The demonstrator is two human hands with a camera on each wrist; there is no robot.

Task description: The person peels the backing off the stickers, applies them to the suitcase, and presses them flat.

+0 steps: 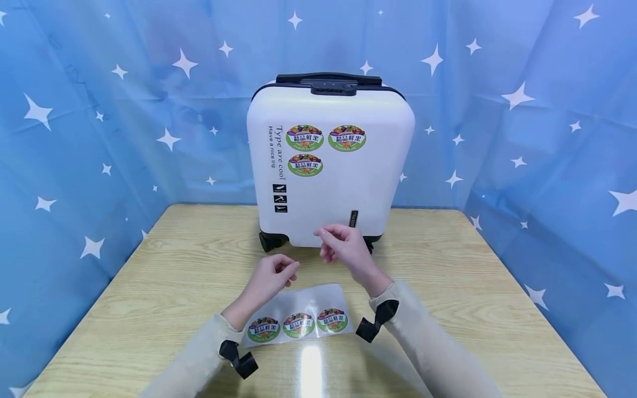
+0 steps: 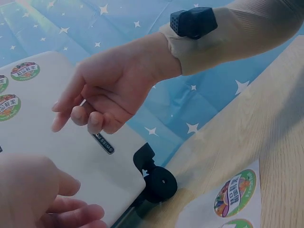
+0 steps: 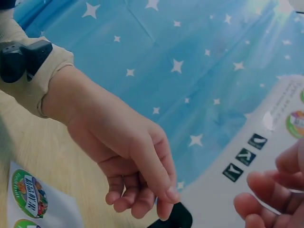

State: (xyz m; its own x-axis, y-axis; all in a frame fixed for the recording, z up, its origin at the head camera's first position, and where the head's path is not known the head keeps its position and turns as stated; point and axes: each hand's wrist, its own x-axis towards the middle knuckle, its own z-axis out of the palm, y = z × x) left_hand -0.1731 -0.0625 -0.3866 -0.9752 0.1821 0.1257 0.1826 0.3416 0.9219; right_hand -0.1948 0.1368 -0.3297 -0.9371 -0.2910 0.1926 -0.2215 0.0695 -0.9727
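A white suitcase (image 1: 332, 193) stands upright on the table, with three oval fruit stickers (image 1: 304, 138) on its front. A backing sheet (image 1: 303, 298) lies before it, its near part bearing a row of three more stickers (image 1: 298, 325). My left hand (image 1: 271, 276) hovers above the sheet's far left part, thumb and fingers loosely bent around nothing visible. Farther forward, my right hand (image 1: 346, 251) is in the air before the suitcase's lower front, apart from it. In the left wrist view the right hand (image 2: 114, 88) has bent fingers and nothing seen between them.
The suitcase has a black top handle (image 1: 328, 78) and black wheels (image 1: 272, 241). It stands near the back edge of the wooden table (image 1: 199, 287). A blue curtain with white stars (image 1: 209, 110) surrounds the back and sides. Light glares on the tabletop by the sheet.
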